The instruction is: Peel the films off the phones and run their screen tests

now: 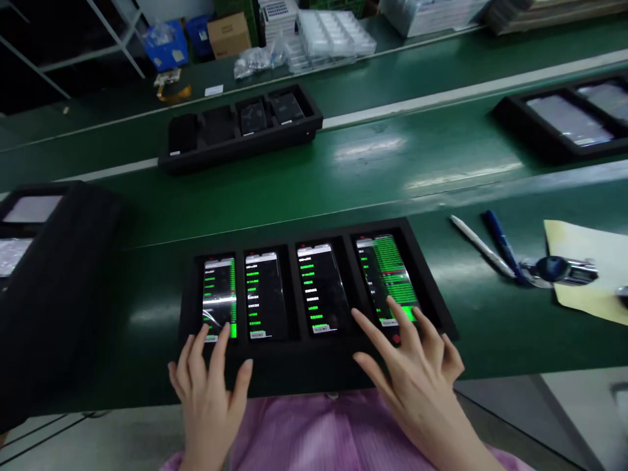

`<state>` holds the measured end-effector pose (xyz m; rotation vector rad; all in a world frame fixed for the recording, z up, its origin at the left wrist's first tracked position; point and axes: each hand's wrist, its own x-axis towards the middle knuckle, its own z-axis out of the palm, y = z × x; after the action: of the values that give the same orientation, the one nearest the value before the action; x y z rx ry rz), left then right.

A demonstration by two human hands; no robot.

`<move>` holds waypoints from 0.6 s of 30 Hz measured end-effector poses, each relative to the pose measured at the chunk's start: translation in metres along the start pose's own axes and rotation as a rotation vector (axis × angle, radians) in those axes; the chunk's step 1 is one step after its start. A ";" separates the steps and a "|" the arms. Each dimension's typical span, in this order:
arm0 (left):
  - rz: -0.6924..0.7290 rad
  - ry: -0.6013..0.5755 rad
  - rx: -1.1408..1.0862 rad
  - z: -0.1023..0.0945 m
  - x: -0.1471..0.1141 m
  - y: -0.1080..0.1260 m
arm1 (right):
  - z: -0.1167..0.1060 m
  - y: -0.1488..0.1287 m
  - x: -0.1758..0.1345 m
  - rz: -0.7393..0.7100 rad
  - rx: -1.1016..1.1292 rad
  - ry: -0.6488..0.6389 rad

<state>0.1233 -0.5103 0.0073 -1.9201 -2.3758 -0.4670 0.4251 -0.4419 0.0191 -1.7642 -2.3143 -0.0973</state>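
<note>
Head view: four lit phones [321, 288] sit in a black tray [314, 350] on the desk [490, 350]. At the tray's left end, the left hand [209, 392] is spread over the leftmost phone [218, 297], grip unclosed and empty; at its right end, the right hand [417, 373] likewise over the rightmost phone [387, 275]. Actual contact is hard to judge. Right of the tray lies a white pen [481, 245].

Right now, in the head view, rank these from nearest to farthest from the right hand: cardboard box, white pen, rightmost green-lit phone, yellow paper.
1. Rightmost green-lit phone: directly ahead of the right hand, partly covered by it.
2. White pen: ahead and to the right.
3. Yellow paper: farther right, past the pen.
4. Cardboard box: far back, on the left.
</note>
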 end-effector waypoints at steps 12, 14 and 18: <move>-0.131 -0.371 0.153 0.022 0.111 0.045 | 0.029 -0.019 0.099 0.173 -0.015 -0.225; -0.142 -0.362 0.132 0.023 0.126 0.047 | 0.030 -0.019 0.109 0.187 -0.019 -0.224; -0.169 -0.291 0.019 0.016 0.122 0.037 | 0.016 0.008 0.102 0.095 0.155 -0.129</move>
<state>0.1337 -0.3840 0.0270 -1.9027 -2.7242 -0.1802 0.4053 -0.3409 0.0252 -1.8472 -2.2505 0.2121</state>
